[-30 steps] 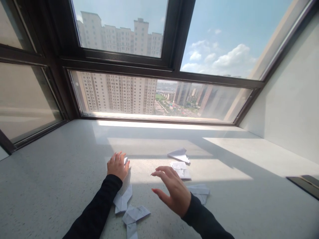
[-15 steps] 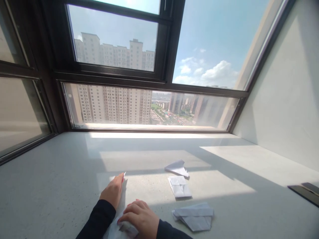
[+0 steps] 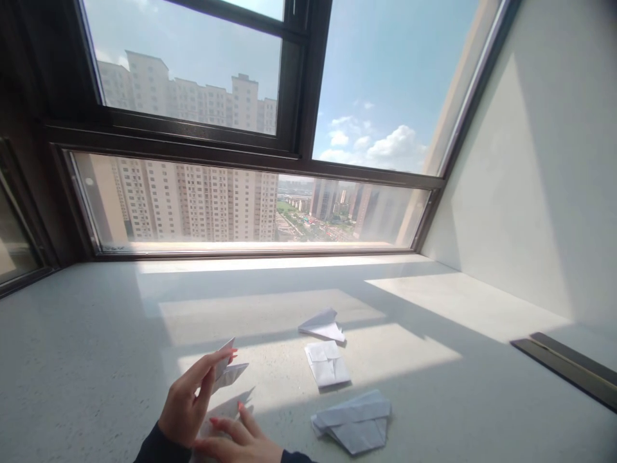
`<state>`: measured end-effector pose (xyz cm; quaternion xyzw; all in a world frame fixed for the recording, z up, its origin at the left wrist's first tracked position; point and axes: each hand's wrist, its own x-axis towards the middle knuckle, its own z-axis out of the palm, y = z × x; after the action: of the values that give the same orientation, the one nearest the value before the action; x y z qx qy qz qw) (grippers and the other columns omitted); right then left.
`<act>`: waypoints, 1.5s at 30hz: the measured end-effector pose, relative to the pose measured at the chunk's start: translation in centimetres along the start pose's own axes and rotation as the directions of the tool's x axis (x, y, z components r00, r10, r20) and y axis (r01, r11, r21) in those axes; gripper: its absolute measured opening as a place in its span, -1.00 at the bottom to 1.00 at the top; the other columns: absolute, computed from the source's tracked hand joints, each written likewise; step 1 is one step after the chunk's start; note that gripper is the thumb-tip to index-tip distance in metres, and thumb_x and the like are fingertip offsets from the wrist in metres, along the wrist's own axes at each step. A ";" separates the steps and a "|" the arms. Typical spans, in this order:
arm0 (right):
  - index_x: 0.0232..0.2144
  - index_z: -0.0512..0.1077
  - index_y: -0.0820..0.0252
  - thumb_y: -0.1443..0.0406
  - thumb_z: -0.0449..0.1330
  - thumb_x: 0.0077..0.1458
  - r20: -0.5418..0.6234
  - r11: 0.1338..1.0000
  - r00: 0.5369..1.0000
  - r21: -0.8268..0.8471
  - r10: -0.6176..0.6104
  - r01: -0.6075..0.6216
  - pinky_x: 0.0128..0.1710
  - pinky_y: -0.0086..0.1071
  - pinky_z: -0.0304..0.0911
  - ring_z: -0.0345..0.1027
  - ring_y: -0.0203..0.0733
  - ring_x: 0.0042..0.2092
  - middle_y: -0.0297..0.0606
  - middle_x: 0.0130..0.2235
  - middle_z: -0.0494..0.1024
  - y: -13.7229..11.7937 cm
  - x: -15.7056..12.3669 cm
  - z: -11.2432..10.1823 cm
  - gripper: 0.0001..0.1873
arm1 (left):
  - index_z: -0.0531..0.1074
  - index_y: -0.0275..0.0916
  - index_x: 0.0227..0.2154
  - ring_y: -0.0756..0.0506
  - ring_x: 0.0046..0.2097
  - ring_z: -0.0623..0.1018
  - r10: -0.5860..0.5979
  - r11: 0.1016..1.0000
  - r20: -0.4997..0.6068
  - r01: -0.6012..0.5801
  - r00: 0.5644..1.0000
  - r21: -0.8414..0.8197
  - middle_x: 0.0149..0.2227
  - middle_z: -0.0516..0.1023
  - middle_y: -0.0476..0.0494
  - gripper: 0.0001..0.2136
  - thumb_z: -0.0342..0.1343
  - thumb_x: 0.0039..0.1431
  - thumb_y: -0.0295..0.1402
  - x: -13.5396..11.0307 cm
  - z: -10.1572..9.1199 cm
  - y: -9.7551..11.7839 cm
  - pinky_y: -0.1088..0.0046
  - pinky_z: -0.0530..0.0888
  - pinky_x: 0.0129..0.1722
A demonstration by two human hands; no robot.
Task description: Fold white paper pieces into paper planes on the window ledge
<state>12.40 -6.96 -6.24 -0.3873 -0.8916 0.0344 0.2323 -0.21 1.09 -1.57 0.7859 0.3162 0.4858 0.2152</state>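
My left hand [image 3: 186, 395] is closed on a piece of folded white paper [image 3: 230, 375], which it holds up off the sill. Two pointed tips of the paper stick out past the fingers. My right hand [image 3: 243, 440] lies low beside it, fingers stretched out and apart, close to the sill. Whether it touches the lower part of the paper is hard to see. To the right lie three folded papers: a pointed one [image 3: 322, 325], a square one [image 3: 328, 364] and a larger boat-like one [image 3: 354, 421].
The pale stone sill [image 3: 434, 411] runs up to a dark-framed window [image 3: 260, 256]. At the right edge rests a dark flat object [image 3: 563, 366] with a pale strip. A white wall [image 3: 540, 193] rises on the right. Sunlight and shadow bands cross the sill.
My left hand has raised the folded paper and its points now spread apart. My right hand has moved lower and left. The view has turned slightly right.
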 end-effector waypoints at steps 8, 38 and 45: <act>-0.40 0.31 0.11 0.12 0.26 -0.31 -0.012 0.938 0.940 0.070 0.340 -0.339 -0.29 -0.25 0.17 0.27 -0.12 -0.29 -0.29 -0.34 0.42 0.6 1.1 -3.3 -0.63 | 0.40 -0.17 -0.27 -0.16 -0.09 0.42 -0.173 0.984 -0.004 0.173 0.985 -0.052 -0.14 0.45 -0.11 -0.74 -0.08 0.02 -0.23 0.6 -0.5 0.3 0.33 0.44 -0.18; -0.13 0.20 0.15 0.35 0.05 -0.05 -0.312 0.631 0.662 0.709 0.682 -0.316 -0.60 -0.52 0.12 0.14 -0.39 -0.58 -0.44 -0.55 0.28 1.6 1.3 -5.4 -0.64 | 0.31 -0.21 -0.13 -0.18 0.02 0.30 -0.276 0.866 0.138 0.308 0.951 -0.394 0.00 0.32 -0.16 -0.64 0.07 -0.06 -0.29 0.1 1.0 2.2 0.38 0.42 -0.14; -0.56 0.29 0.22 0.27 0.11 -0.10 -0.370 0.630 0.565 0.679 0.737 -0.377 -0.60 -0.51 -0.03 0.00 -0.40 -0.57 -0.47 -0.63 0.14 1.7 1.3 -6.3 -0.87 | 0.22 -0.15 -0.04 -0.21 0.00 0.32 -0.308 0.854 0.046 0.298 0.950 -0.427 0.09 0.18 -0.17 -0.57 0.03 -0.03 -0.24 0.2 0.9 3.8 0.34 0.44 -0.19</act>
<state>15.54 -5.53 -0.58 -0.5685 -0.5359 0.2233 0.5829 1.80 -1.45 0.59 0.6537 0.3237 0.5127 0.4529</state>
